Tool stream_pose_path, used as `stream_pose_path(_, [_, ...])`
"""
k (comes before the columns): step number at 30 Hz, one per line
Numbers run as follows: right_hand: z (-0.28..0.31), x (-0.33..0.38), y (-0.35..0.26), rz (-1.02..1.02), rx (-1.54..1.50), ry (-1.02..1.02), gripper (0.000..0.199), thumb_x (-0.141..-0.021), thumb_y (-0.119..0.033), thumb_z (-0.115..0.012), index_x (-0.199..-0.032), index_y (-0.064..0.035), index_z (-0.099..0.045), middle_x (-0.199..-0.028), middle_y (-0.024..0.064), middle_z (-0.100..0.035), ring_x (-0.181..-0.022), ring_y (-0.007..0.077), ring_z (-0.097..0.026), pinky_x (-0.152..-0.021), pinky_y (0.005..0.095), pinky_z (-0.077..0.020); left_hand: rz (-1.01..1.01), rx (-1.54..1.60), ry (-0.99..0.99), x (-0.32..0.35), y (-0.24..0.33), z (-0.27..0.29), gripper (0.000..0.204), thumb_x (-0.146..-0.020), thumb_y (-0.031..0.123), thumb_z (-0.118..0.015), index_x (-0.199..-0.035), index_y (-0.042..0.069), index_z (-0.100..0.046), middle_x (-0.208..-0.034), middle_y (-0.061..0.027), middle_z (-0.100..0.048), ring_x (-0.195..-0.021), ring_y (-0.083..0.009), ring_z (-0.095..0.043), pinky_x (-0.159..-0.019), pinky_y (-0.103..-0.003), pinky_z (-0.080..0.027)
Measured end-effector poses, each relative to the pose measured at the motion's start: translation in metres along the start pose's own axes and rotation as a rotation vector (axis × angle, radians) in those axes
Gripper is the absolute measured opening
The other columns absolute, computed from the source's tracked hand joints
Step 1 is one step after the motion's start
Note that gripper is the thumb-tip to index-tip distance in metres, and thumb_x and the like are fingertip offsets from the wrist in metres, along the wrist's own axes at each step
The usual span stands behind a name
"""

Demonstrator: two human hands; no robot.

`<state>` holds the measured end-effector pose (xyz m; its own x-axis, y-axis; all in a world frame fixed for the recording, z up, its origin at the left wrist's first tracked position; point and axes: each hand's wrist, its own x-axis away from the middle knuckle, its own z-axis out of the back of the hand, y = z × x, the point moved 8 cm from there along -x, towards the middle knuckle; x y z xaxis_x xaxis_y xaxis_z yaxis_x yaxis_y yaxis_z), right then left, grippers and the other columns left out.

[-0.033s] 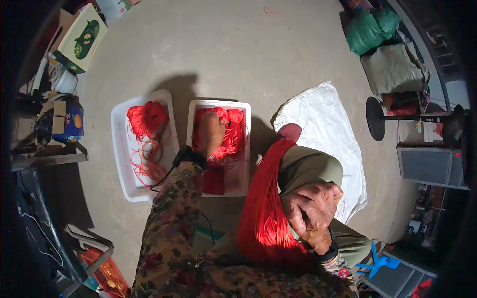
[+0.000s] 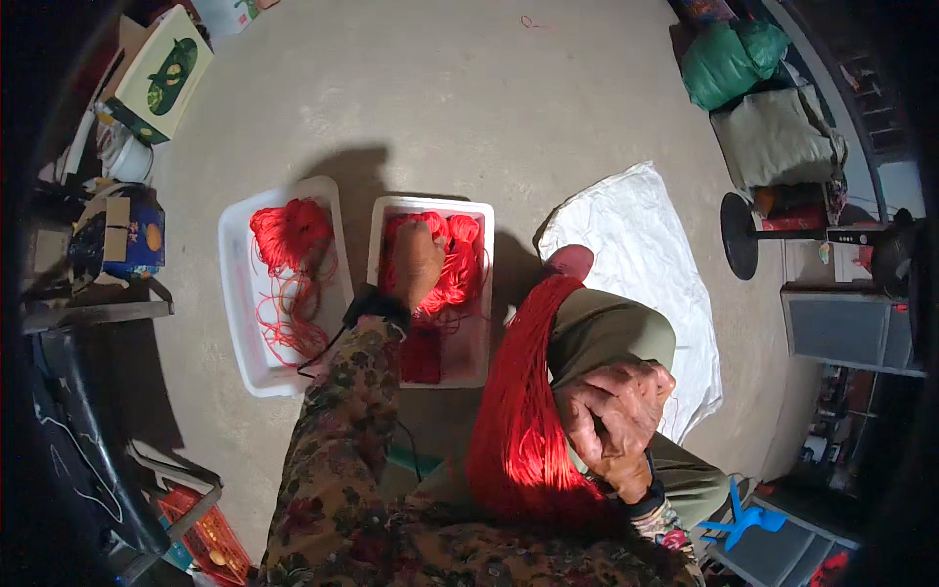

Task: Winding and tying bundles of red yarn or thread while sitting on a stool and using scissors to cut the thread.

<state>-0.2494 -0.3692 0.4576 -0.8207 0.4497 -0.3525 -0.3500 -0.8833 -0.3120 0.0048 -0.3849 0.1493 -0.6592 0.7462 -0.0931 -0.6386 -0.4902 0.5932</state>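
My left hand (image 2: 416,264) reaches into the middle white foam box (image 2: 489,323). Its fingers curl down and close on a bundle of red cord (image 2: 460,259); the fingertips are hidden. Over my bent leg (image 2: 616,333) hangs a long, thick hank of red strands (image 2: 523,421), its top beside a round red piece (image 2: 570,261) at the knee. My right hand (image 2: 616,416) lies on the leg right of the hank, fingers bent and closed; what they hold, if anything, is hidden.
A second white box (image 2: 235,293) on the left holds a red cord bundle (image 2: 291,235) and loose tangled strands. A white sheet (image 2: 646,235) lies on the floor right of my knee. Cartons (image 2: 161,73) stand at the left, filled bags (image 2: 734,64) and a blue plastic thing (image 2: 748,519) at the right.
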Motion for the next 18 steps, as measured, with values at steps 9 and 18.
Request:
stream_pose_path(9, [0.002,0.003,0.001,-0.043,-0.016,-0.007,0.019,-0.063,-0.012,-0.070,-0.081,-0.0131,-0.064,-0.086,-0.0004,-0.059,-0.082,0.0206,-0.056,-0.081,0.0387,-0.0320,0.132,-0.307,0.131,0.003,-0.005,0.007,0.030,-0.069,0.017,-0.071,-0.091,0.000,-0.061,-0.106,-0.0205,-0.055,-0.101,-0.0343,-0.052,-0.083,-0.043,-0.044])
stream_pose_path(18, [-0.001,0.003,0.000,-0.039,-0.012,0.004,0.017,-0.064,-0.012,-0.069,-0.081,-0.0141,-0.065,-0.086,-0.0005,-0.060,-0.081,0.0211,-0.056,-0.082,0.0399,-0.0328,0.212,0.088,0.112,0.011,-0.017,0.012,0.024,-0.071,0.017,-0.064,-0.088,0.001,-0.059,-0.090,-0.0176,-0.062,-0.085,-0.0368,-0.059,-0.075,-0.046,-0.048])
